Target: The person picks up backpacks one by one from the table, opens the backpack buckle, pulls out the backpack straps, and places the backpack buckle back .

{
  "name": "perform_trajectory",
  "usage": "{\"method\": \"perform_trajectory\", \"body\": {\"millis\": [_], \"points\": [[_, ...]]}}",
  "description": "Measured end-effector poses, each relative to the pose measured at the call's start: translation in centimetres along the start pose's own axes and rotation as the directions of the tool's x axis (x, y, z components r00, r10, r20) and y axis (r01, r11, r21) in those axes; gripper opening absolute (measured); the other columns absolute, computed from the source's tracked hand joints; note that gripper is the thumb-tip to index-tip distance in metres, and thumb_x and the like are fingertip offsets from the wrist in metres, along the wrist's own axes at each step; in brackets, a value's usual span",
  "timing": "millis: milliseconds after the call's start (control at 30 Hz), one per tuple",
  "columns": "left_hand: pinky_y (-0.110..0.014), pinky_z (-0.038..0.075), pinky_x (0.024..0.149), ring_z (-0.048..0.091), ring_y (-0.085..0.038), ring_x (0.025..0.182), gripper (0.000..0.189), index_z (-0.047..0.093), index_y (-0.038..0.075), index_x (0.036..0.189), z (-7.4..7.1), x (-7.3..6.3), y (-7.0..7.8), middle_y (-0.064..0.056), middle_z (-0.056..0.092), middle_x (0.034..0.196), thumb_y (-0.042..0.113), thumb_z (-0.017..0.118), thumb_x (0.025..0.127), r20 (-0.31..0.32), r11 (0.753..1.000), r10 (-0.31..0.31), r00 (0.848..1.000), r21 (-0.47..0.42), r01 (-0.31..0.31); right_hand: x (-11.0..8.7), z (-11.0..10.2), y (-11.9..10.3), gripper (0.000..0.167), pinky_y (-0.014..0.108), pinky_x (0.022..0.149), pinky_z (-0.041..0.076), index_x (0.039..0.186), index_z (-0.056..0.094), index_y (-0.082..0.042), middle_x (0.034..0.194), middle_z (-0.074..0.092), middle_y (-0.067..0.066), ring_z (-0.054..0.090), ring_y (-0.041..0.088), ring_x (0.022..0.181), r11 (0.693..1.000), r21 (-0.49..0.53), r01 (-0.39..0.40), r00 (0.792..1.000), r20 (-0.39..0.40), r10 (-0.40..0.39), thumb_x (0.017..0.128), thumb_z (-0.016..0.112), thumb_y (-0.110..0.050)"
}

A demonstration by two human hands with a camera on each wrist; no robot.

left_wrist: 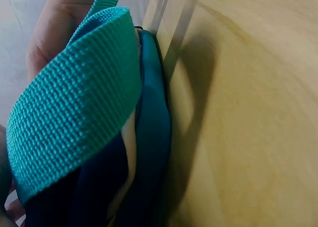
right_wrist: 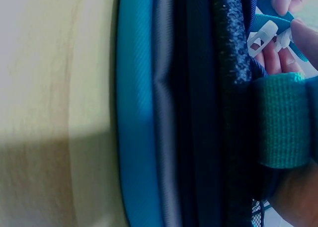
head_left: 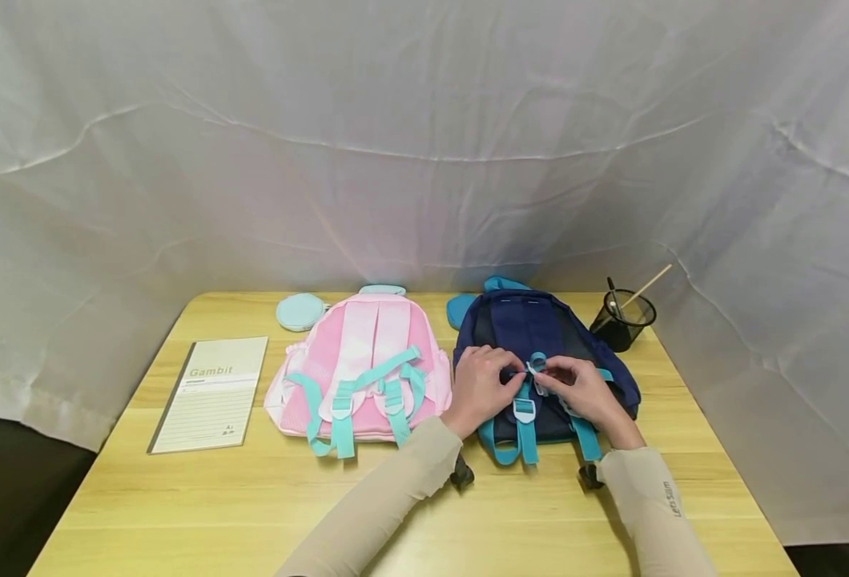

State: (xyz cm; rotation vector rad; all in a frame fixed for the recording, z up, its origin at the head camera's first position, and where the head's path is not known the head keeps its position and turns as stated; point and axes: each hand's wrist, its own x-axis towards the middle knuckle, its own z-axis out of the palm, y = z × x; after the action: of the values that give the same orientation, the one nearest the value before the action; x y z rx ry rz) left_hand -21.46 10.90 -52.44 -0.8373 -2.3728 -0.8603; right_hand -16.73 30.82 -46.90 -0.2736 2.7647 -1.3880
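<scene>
A navy backpack (head_left: 525,316) lies with its shoulder straps facing up. Over it, my left hand (head_left: 484,386) pinches a teal strap at its white plastic buckle. My right hand (head_left: 585,389) pinches the white buckle (right_wrist: 263,38) from the other side, its fingertips close to the left hand's. A short loop of teal strap (head_left: 537,360) stands up above the fingers. In the left wrist view, a wide teal webbing strap (left_wrist: 79,98) covers much of the left hand (left_wrist: 52,33). Below the hands, a white slider (head_left: 524,410) sits on a hanging strap.
Left of the navy bag lies a pink backpack (head_left: 323,340) with mint straps. A Gambit notebook (head_left: 211,393) rests at the table's left. Behind the right hand stands a black mesh pen cup (head_left: 621,324). Round pouches, one light blue (head_left: 300,312), one blue (head_left: 459,310), lie beside the bags.
</scene>
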Motion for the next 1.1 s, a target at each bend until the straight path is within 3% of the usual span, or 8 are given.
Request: {"method": "perform_trajectory", "body": {"millis": [100, 267, 400, 533, 667, 867, 1100], "points": [[-0.032, 0.05, 0.092, 0.065, -0.008, 0.085, 0.006, 0.077, 0.026, 0.092, 0.0, 0.1, 0.0, 0.013, 0.074, 0.088, 0.032, 0.079, 0.093, 0.01, 1.0, -0.001, 1.0, -0.009, 0.001, 0.0, 0.1, 0.0, 0.02, 0.02, 0.076, 0.055, 0.114, 0.071, 0.005, 0.106, 0.073, 0.021, 0.071, 0.022, 0.087, 1.0, 0.005, 0.008, 1.0, -0.004, -0.008, 0.101, 0.067, -0.01], [-0.033, 0.05, 0.092, 0.065, -0.008, 0.086, 0.009, 0.075, 0.025, 0.096, -0.1, -0.1, -0.1, 0.012, 0.074, 0.092, 0.033, 0.077, 0.093, 0.033, 0.999, -0.016, 0.999, -0.05, 0.018, 0.8, 0.4, 2.8, 0.023, 0.021, 0.076, 0.055, 0.118, 0.071, 0.003, 0.108, 0.073, 0.02, 0.071, 0.021, 0.088, 1.0, 0.012, 0.004, 1.0, -0.011, -0.004, 0.102, 0.067, -0.012], [-0.034, 0.05, 0.092, 0.065, -0.009, 0.093, 0.021, 0.072, 0.023, 0.109, -0.2, -0.1, -0.2, 0.009, 0.074, 0.101, 0.036, 0.076, 0.094, 0.072, 0.991, -0.051, 0.996, -0.123, 0.06, 1.2, 0.6, 4.4, 0.025, 0.022, 0.077, 0.055, 0.12, 0.071, 0.001, 0.109, 0.074, 0.017, 0.07, 0.015, 0.089, 1.0, 0.009, 0.007, 1.0, -0.012, -0.007, 0.102, 0.068, -0.017], [-0.035, 0.05, 0.096, 0.065, -0.01, 0.101, 0.033, 0.07, 0.023, 0.123, -0.3, 0.1, 0.0, 0.009, 0.074, 0.11, 0.044, 0.07, 0.098, 0.137, 0.98, -0.092, 0.986, -0.164, 0.115, 1.2, 0.5, 4.6, 0.026, 0.023, 0.077, 0.056, 0.118, 0.072, -0.002, 0.108, 0.074, 0.015, 0.07, 0.011, 0.088, 0.999, 0.027, 0.022, 1.0, -0.009, -0.022, 0.101, 0.069, -0.021], [-0.035, 0.05, 0.097, 0.065, -0.011, 0.103, 0.032, 0.072, 0.024, 0.124, -0.3, 0.1, 0.1, 0.009, 0.075, 0.112, 0.046, 0.066, 0.101, 0.182, 0.979, -0.091, 0.979, -0.162, 0.121, 1.2, 0.5, 4.5, 0.025, 0.023, 0.078, 0.057, 0.118, 0.072, -0.004, 0.109, 0.074, 0.014, 0.07, 0.009, 0.088, 0.999, 0.039, 0.024, 1.0, -0.007, -0.024, 0.101, 0.07, -0.022], [-0.035, 0.049, 0.097, 0.065, -0.01, 0.101, 0.028, 0.073, 0.022, 0.12, -0.2, 0.2, 0.1, 0.009, 0.075, 0.107, 0.042, 0.066, 0.102, 0.188, 0.975, -0.081, 0.979, -0.191, 0.117, 1.1, 0.6, 4.4, 0.026, 0.021, 0.079, 0.056, 0.119, 0.072, -0.002, 0.11, 0.074, 0.016, 0.071, 0.011, 0.091, 0.999, 0.031, 0.024, 1.0, -0.014, -0.023, 0.1, 0.071, -0.02], [-0.037, 0.047, 0.101, 0.064, -0.01, 0.104, 0.025, 0.072, 0.02, 0.118, -0.3, 0.1, 0.0, 0.007, 0.075, 0.107, 0.038, 0.067, 0.102, 0.205, 0.947, -0.118, 0.972, -0.271, 0.172, 0.9, 0.7, 4.4, 0.034, 0.022, 0.081, 0.056, 0.125, 0.07, -0.003, 0.114, 0.073, 0.015, 0.07, 0.01, 0.094, 1.0, -0.013, 0.023, 1.0, -0.016, -0.023, 0.099, 0.073, -0.023]]}}
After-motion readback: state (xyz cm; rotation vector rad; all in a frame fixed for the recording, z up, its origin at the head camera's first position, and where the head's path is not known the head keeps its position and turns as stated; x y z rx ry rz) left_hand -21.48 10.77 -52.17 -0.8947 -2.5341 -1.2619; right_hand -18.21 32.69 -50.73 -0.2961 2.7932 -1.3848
